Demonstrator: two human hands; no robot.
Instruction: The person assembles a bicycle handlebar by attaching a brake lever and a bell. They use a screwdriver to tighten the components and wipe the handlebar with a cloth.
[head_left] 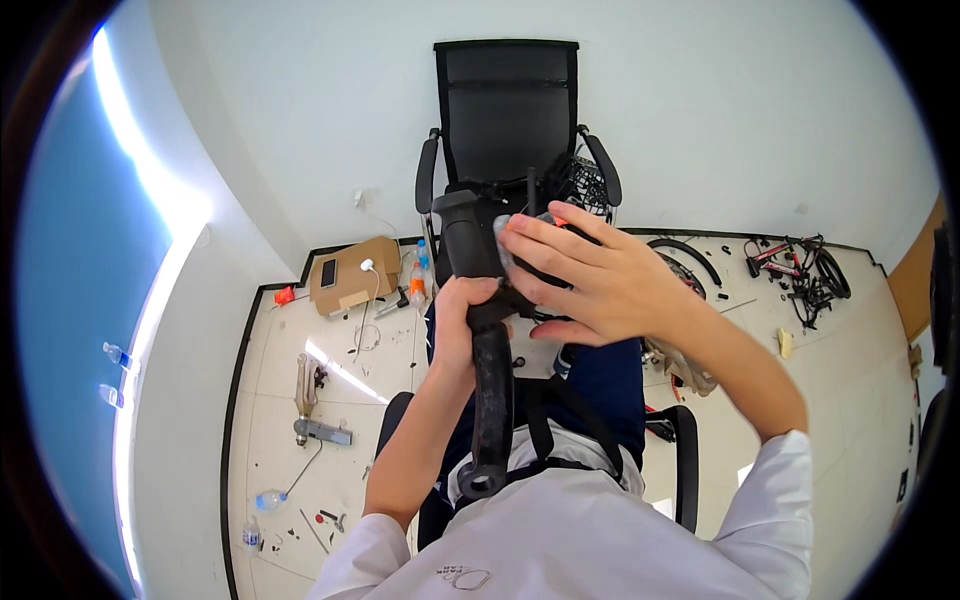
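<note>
My left hand (462,318) is closed around the middle of a long black tubular part (494,395). This part has a thick cylindrical upper end and a round eyelet at its lower end, close to my shirt. My right hand (590,275) is beside its upper section, fingers stretched and spread, thumb apart. A small pale translucent piece (502,232) shows at the right fingertips, and a bit of red shows behind them. The right hand hides what is beneath its palm, so any contact there is unclear.
Ahead stands a black office chair (510,125) with a black wire basket (588,185) and dark parts on its seat. On the left floor lie a cardboard piece (352,276) with a phone, bottles (417,285) and a metal part (308,400). Bicycle parts (805,272) lie at right.
</note>
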